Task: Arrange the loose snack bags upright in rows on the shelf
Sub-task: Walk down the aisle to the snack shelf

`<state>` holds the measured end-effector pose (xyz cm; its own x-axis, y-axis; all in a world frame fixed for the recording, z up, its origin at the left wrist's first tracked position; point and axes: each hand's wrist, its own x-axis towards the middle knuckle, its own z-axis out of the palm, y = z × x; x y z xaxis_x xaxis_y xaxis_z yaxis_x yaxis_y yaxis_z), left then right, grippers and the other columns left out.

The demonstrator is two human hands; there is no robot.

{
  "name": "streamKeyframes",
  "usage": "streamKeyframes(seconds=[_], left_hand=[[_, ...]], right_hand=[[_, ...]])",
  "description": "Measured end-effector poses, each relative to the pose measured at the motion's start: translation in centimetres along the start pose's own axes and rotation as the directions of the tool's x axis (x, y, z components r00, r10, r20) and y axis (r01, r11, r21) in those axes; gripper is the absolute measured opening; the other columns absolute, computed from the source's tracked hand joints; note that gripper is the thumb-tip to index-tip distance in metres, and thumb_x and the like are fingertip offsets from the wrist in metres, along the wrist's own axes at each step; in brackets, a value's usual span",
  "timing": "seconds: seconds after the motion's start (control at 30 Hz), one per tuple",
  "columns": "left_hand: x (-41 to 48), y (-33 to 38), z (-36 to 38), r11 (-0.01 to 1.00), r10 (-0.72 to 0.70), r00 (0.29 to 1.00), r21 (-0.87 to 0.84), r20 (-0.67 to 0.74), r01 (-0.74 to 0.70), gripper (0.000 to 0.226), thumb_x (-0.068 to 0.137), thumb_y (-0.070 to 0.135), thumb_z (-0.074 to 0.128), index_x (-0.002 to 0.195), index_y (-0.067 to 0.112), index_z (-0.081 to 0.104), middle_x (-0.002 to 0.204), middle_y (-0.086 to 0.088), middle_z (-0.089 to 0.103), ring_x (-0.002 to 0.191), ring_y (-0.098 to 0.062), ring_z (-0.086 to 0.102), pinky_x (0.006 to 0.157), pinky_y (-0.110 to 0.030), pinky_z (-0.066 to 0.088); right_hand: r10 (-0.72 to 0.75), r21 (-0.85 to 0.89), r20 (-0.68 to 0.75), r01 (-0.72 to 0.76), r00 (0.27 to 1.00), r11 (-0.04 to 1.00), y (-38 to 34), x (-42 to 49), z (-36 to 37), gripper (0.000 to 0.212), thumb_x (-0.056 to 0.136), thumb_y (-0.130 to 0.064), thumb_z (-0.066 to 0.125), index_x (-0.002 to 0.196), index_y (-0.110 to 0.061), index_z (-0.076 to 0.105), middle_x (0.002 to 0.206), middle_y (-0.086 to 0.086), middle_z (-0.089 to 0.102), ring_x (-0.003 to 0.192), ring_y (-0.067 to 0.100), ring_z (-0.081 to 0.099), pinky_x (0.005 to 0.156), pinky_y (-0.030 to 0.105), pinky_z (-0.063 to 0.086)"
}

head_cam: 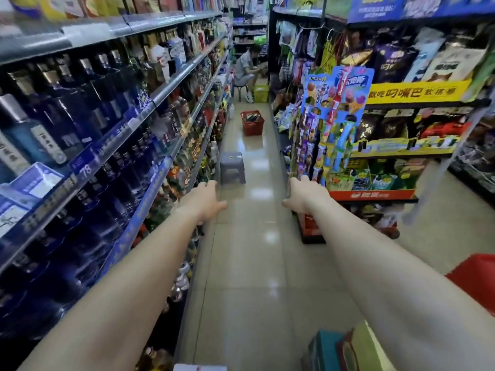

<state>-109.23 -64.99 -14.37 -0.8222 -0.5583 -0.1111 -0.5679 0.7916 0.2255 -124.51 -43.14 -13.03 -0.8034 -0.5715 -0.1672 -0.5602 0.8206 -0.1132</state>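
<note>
The snack bags stand upright in rows on the right-hand shelf, dark and pale packs above its yellow strip and more bags on the tiers below, down to small green and blue packs on the lowest tier. A card display printed with ice-cream cones hangs at the shelf's near corner. We reach both bare arms forward along the aisle. Our right hand is at the foot of that display, thumb out to the side, fingers stretched away from us and holding nothing; whether they touch the display we cannot tell. Our left hand is level with it, near the left shelving, thumb out, fingers straight and close together, also holding nothing. Rows of blue bottles fill the left shelves. On the tiled floor ahead stand a grey stool and, farther on, a red basket; beyond it a person sits beside a yellow crate. At the lower right edge we see blurred coloured boxes and a red container.
</note>
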Motion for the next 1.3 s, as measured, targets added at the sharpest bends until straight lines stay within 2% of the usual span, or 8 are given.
streamKeyframes(seconds=[0.2, 0.4, 0.63, 0.83, 1.07, 1.3], left_hand=[[12.1, 0.4, -1.2, 1.000, -0.021, 1.000, 0.021, -0.003, 0.022, 0.078, 0.086, 0.056, 0.058, 0.148, 0.017, 0.032, 0.145, -0.010, 0.044, 0.126, -0.031, 0.052, 0.096, -0.048, 0.051], [26.0, -0.7, -0.7, 0.999, 0.016, 1.000, 0.033, 0.021, -0.016, 0.079, 0.087, 0.054, 0.057, 0.150, 0.017, 0.029, 0.150, -0.010, 0.040, 0.132, -0.031, 0.047, 0.101, -0.047, 0.046], [45.1, -4.1, -3.6, 0.998, 0.053, 0.996, 0.015, 0.068, -0.054, 0.067, 0.087, 0.051, 0.058, 0.141, 0.017, 0.038, 0.141, -0.009, 0.046, 0.122, -0.031, 0.052, 0.092, -0.044, 0.050], [60.0, -6.0, -4.5, 0.998, 0.054, 0.995, 0.031, 0.079, -0.056, 0.071, 0.087, 0.055, 0.057, 0.144, 0.018, 0.036, 0.141, -0.009, 0.047, 0.123, -0.029, 0.053, 0.092, -0.046, 0.051], [78.2, -5.5, -3.2, 0.989, 0.084, 0.987, 0.106, 0.134, -0.099, 0.068, 0.087, 0.055, 0.056, 0.139, 0.017, 0.038, 0.136, -0.010, 0.048, 0.117, -0.031, 0.056, 0.088, -0.047, 0.052], [96.9, -3.2, -4.6, 0.995, 0.061, 0.982, 0.067, 0.177, -0.074, 0.072, 0.088, 0.055, 0.056, 0.145, 0.015, 0.034, 0.136, -0.010, 0.046, 0.119, -0.032, 0.052, 0.089, -0.047, 0.051]], right_hand=[[-0.046, 0.025, 0.008, 0.045, 0.999, 0.999, 0.1, 12.6, -1.3, 0.068, 0.085, -0.050, 0.058, 0.142, -0.017, 0.041, 0.138, 0.013, 0.042, 0.125, 0.038, 0.048, 0.093, 0.049, 0.042], [-0.041, -0.002, 0.032, 0.041, 0.999, 0.999, -1.4, 27.4, -1.4, 0.068, 0.086, -0.051, 0.057, 0.143, -0.019, 0.040, 0.140, 0.012, 0.041, 0.125, 0.037, 0.048, 0.093, 0.048, 0.043], [-0.027, 0.003, 0.049, 0.027, 0.998, 1.000, -5.7, 45.8, -3.8, 0.070, 0.087, -0.052, 0.059, 0.145, -0.018, 0.039, 0.143, 0.013, 0.040, 0.127, 0.037, 0.048, 0.095, 0.049, 0.045], [-0.021, 0.004, 0.063, 0.021, 0.998, 1.000, -7.7, 60.2, -4.7, 0.067, 0.087, -0.052, 0.058, 0.142, -0.020, 0.041, 0.143, 0.013, 0.040, 0.124, 0.037, 0.050, 0.094, 0.048, 0.046], [-0.009, 0.037, 0.088, 0.006, 0.996, 0.999, -7.0, 78.4, -4.1, 0.062, 0.085, -0.048, 0.059, 0.138, -0.019, 0.045, 0.138, 0.011, 0.043, 0.122, 0.035, 0.051, 0.094, 0.049, 0.047], [0.042, 0.061, 0.139, -0.051, 0.989, 0.997, -4.7, 96.5, -6.3, 0.062, 0.084, -0.045, 0.059, 0.138, -0.017, 0.046, 0.137, 0.012, 0.045, 0.119, 0.036, 0.052, 0.094, 0.049, 0.048]])
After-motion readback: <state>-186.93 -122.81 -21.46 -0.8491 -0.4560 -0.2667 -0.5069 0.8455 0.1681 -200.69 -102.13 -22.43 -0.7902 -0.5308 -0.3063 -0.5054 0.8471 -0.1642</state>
